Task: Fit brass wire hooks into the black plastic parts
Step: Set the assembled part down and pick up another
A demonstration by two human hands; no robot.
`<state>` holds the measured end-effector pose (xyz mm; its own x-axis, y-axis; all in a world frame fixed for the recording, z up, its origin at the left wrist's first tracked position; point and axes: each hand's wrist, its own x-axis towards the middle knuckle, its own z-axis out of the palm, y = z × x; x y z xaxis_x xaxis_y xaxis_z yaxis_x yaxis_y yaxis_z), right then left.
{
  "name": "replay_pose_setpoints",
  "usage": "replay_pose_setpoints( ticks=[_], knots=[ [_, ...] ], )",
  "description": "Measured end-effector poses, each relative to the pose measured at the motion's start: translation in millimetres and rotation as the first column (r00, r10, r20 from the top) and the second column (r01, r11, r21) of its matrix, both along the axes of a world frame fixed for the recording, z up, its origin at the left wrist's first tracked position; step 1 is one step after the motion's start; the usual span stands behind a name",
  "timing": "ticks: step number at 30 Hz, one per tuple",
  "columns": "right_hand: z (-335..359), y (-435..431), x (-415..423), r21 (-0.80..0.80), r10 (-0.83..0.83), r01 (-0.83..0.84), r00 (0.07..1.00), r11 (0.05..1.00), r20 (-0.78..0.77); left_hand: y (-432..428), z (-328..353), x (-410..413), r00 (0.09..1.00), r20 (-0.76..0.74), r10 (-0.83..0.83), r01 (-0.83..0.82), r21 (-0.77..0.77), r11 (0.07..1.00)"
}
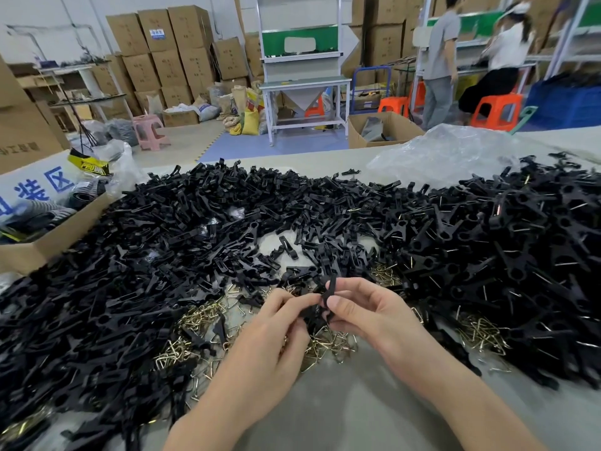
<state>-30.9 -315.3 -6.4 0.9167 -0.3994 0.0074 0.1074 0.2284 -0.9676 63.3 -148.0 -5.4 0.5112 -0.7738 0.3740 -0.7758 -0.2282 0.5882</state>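
The two hands meet close together over the table point(357, 415), which is smooth and grey. The left hand point(276, 327) and right hand point(367, 307) both pinch one part point(327, 292), a slim, matte black plastic piece that stands nearly upright between the fingertips. The right thumb presses its side and the left fingers curl round its lower end. Whether a hook sits in it cannot be told.

Right under the hands lie the hooks point(328, 348), thin, shiny brass wire bent into angular loops and tangled in loose clumps, with more to either side. A pile point(136, 255) of flat, forked black parts spreads left of, beyond and right of the hands. On the right, thin wire ends stick out of many of them. Beyond the right hand lies a crumpled clear bag point(448, 151). Far left of the left hand stands a cardboard box point(55, 236).
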Motion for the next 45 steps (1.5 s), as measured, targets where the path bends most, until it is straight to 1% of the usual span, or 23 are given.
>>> replay_pose_setpoints(
  ticks=[4,8,11,15,19,23,31,35,41,45],
  knots=[
    [0.0,4.6,-2.1,0.006,0.044,-0.043,0.999,0.999,-0.024,-0.5,-3.3,-0.7,0.999,-0.05,0.018,-0.021,-0.048,0.999],
    [1.0,8.0,-1.0,0.063,0.081,-0.08,0.997,0.995,-0.016,-4.6,0.2,0.2,0.975,-0.216,0.052,-0.096,-0.195,0.976],
    [3.7,8.2,-0.3,0.121,0.074,-0.076,0.997,0.99,0.02,-8.1,4.3,-2.0,0.931,-0.364,-0.001,-0.11,-0.284,0.952],
    [4.2,8.2,-0.5,0.152,0.057,-0.06,0.998,0.987,0.025,-11.8,5.9,-4.7,0.887,-0.461,-0.04,-0.123,-0.318,0.94],
    [6.5,10.6,-0.8,0.164,0.063,-0.067,0.998,0.984,0.031,-11.3,5.6,-4.8,0.872,-0.488,-0.028,-0.142,-0.308,0.941],
    [8.0,11.0,-1.7,0.175,0.064,-0.069,0.997,0.982,0.033,-13.3,6.9,-7.8,0.87,-0.492,-0.032,-0.155,-0.334,0.93],
    [7.8,11.8,-1.4,0.138,0.077,-0.079,0.997,0.987,0.021,-14.6,5.8,-8.2,0.848,-0.527,-0.058,-0.171,-0.376,0.911],
    [8.5,12.1,-1.5,0.174,0.09,-0.096,0.995,0.98,0.041,-14.2,5.5,-7.2,0.842,-0.536,-0.068,-0.172,-0.386,0.906],
    [8.8,12.0,-1.1,0.222,0.086,-0.093,0.995,0.971,0.042,-13.5,7.2,-8.1,0.851,-0.52,-0.077,-0.168,-0.407,0.898],
    [9.1,13.5,-1.4,0.188,0.112,-0.12,0.992,0.975,0.049,-12.5,7.7,-8.0,0.856,-0.512,-0.074,-0.16,-0.398,0.903]
  ],
)
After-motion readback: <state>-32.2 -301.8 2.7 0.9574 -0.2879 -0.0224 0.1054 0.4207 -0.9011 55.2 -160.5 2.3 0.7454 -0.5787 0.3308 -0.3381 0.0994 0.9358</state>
